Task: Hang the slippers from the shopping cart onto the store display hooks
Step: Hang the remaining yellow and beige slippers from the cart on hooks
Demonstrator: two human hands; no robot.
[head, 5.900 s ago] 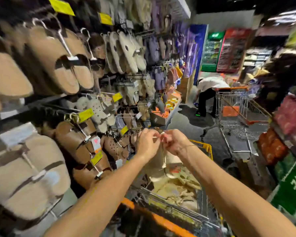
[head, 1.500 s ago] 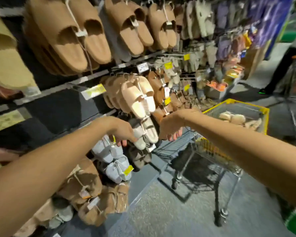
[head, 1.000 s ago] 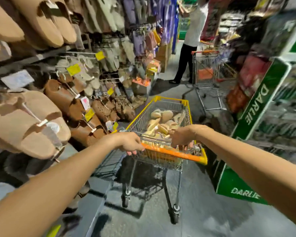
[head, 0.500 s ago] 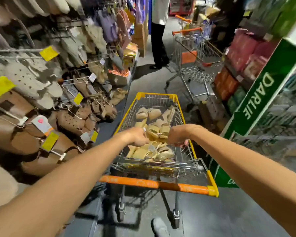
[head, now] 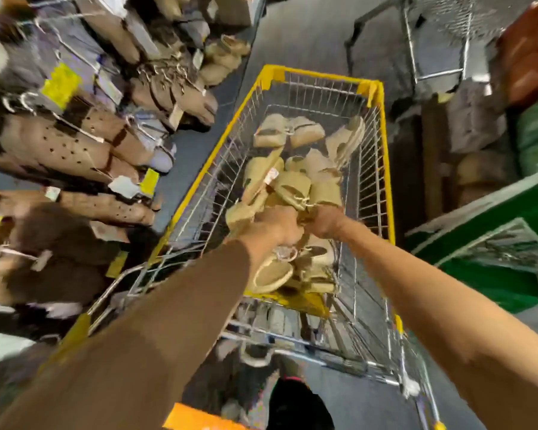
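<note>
A: Slippers (head: 294, 187), the pale tan ones, lie heaped inside the shopping cart (head: 320, 76), which is the landmark here. Left of the cart, the display hooks (head: 25, 99) carry brown and perforated pairs with yellow price tags (head: 61, 83).

B: And the hands?

A: Both are down inside the cart, over the near half of the heap. The left hand (head: 281, 223) rests knuckles-up on a pair; its fingers are turned under and hidden, so I cannot tell whether they have closed on anything. The right hand (head: 325, 220), just beside it, looks curled at a tie or loop joining two slippers, but blur keeps me from calling that a grip.

B: How would you do this pickup well?

A: My judgement: take one joined pair by its hanger or tie, not by a single sole, so both slippers come up together. Lift straight up out of the cart so nothing snags on the wire sides, and shake loose any neighbouring pair tangled with it. Then turn left toward the hooks with the loop held open and ready.

B: What else does the cart hold?

A: Only slippers, as far as I can see: several pairs toward its far end, more under the hands, one with a small paper tag (head: 272, 175). Right of the cart stands a green display box (head: 485, 231).
</note>
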